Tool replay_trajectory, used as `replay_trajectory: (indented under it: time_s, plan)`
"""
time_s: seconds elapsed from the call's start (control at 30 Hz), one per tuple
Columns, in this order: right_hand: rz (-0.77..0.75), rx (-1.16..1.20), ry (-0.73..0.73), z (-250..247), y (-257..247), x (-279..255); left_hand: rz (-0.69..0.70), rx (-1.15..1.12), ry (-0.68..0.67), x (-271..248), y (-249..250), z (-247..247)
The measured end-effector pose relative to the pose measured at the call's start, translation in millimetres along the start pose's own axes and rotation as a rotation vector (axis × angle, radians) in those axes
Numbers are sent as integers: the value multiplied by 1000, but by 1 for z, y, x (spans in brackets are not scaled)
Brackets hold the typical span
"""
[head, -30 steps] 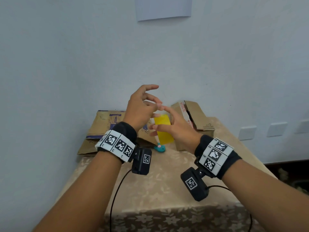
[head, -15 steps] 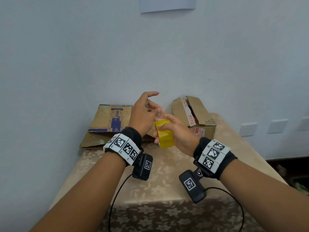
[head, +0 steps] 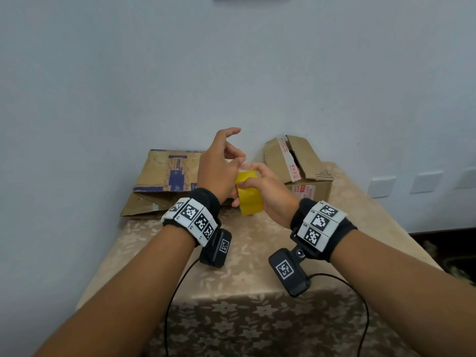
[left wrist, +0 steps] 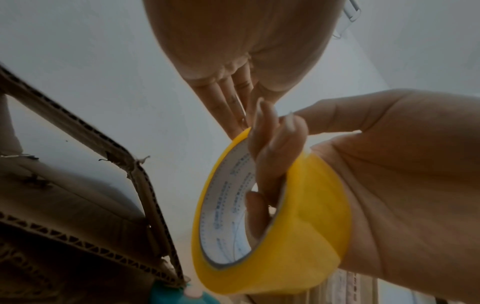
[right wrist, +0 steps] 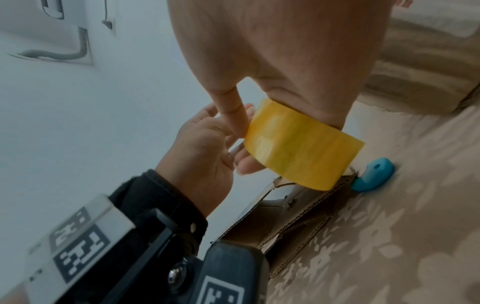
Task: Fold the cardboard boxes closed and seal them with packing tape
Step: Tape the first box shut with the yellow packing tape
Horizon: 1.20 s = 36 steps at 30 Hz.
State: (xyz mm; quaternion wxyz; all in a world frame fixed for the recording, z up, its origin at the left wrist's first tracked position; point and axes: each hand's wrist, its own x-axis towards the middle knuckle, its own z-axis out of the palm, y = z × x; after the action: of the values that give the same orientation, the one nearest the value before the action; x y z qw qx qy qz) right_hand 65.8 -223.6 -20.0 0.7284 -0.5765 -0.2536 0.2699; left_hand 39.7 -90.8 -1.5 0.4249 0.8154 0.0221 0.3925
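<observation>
The right hand (head: 268,191) grips the yellow tape roll (head: 249,194) above the table (head: 247,264) — fingers hooked through its core, thumb on the outer face. The left hand (head: 219,168) picks at the roll's top edge with thumb and fingertip, its other fingers loosely spread. Beyond the left hand lies a flattened cardboard box (head: 164,176) with blue print — lettering too small to read. Beyond the right hand stands a small box (head: 298,166), flaps up, with red-printed tape. A blue cutter (right wrist: 374,174) lies under the roll.
</observation>
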Motion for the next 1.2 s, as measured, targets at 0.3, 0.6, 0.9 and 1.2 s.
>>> replay_trajectory:
  time_s: [0.3, 0.6, 0.9, 1.2]
  plan:
    - [49, -14, 15, -5, 13, -5, -26, -25, -41, -2, -4, -2]
    - [122, 19, 45, -5, 16, -2, -74, -310, 9, -6, 1, -6]
    - [73, 5, 29, -6, 16, -3, -56, -406, 45, 1, 7, -15]
    - [59, 37, -83, -16, 22, -9, -128, -270, -52, 2, -17, -4]
